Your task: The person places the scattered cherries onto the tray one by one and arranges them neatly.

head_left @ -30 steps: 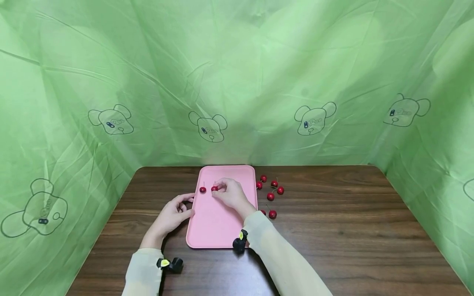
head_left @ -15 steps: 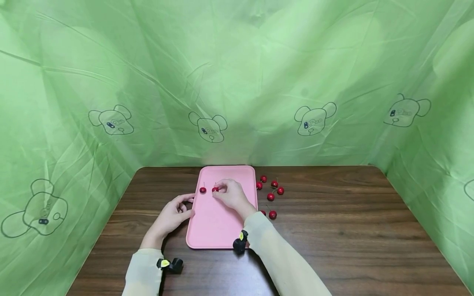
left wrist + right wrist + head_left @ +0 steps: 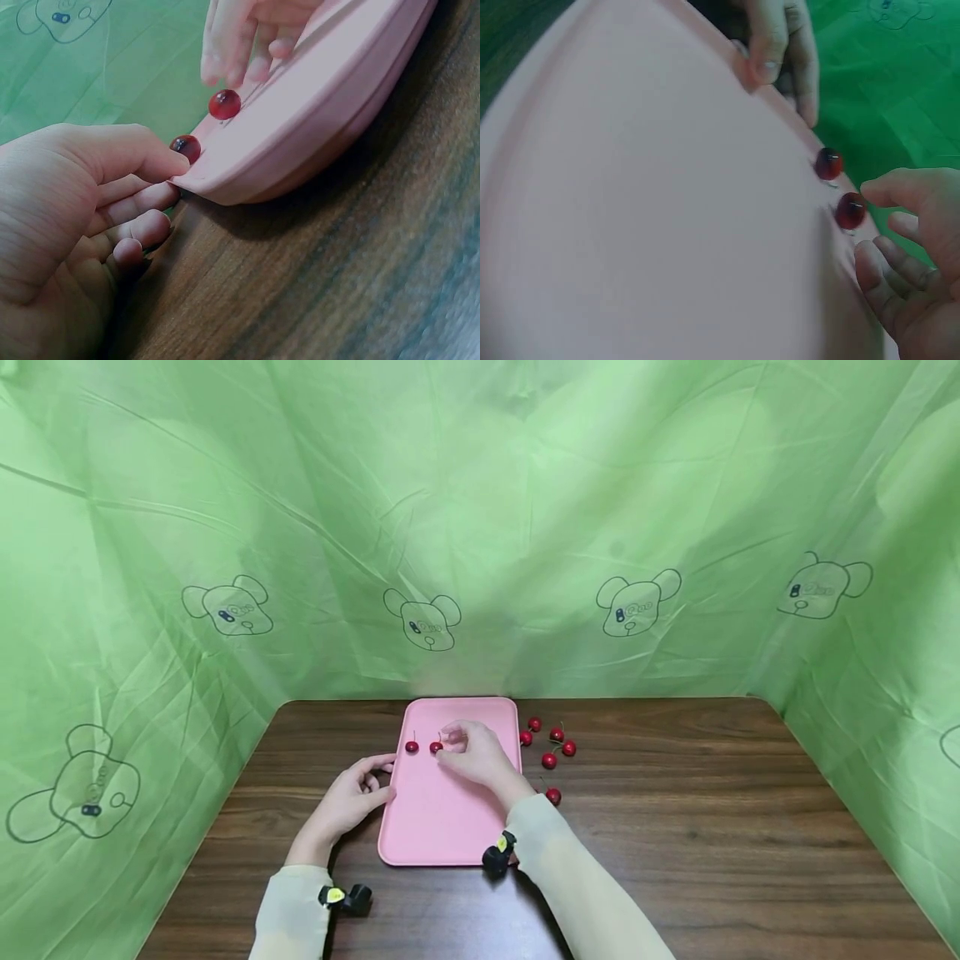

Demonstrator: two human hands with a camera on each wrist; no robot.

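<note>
A pink tray lies on the table, and my left hand grips its left edge between thumb and fingers. Two red cherries with stems sit side by side near the tray's upper left: an outer cherry and an inner cherry. My right hand is over the tray, just right of the inner cherry. In the right wrist view, its parted thumb and fingers hold nothing and lie close to that cherry. The left wrist view shows the left thumb on the rim beside the outer cherry.
Several more cherries lie loose on the wooden table to the right of the tray, one of them next to the right sleeve. A green printed curtain encloses the table behind and at both sides.
The right hand has let go of the inner cherry, spread its fingers and drawn slightly to the right. That cherry stays on the tray. The left hand keeps its grip on the edge.
</note>
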